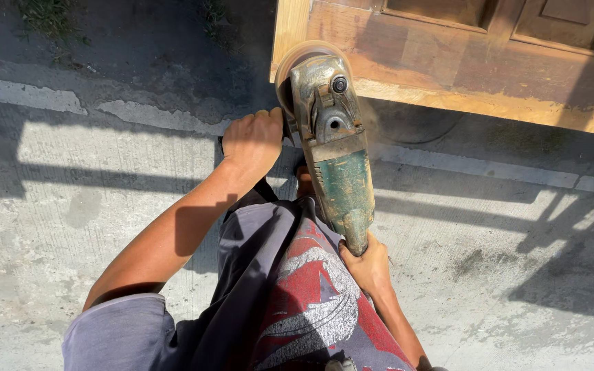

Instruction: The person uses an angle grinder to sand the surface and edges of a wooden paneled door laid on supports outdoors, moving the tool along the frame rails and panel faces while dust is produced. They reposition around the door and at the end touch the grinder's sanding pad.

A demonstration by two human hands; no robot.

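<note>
One concrete floor (70,178), pale and sunlit with long shadows, fills most of the view. Above it lies one wooden door panel (448,62), brown with a lighter sanded strip along its near edge, its long edge running left to right across the top. One angle grinder (335,151), green and dusty, lies with its long axis running from the person's body up toward the door; its one sanding disc (297,58) meets the door's near left corner, and a haze of dust hangs by it. The tool's head is the far end, the tail the near end.

Two hands hold it. The left hand (252,141) sits farther forward, nearer the disc, its fingers closed around a side handle on the tool's left, mostly hidden beneath the fist. The right hand (366,264) is at the rear, close to the body, fingers wrapped on the tail of the grinder from below. The door lies straight ahead of both hands, beyond the disc
</note>
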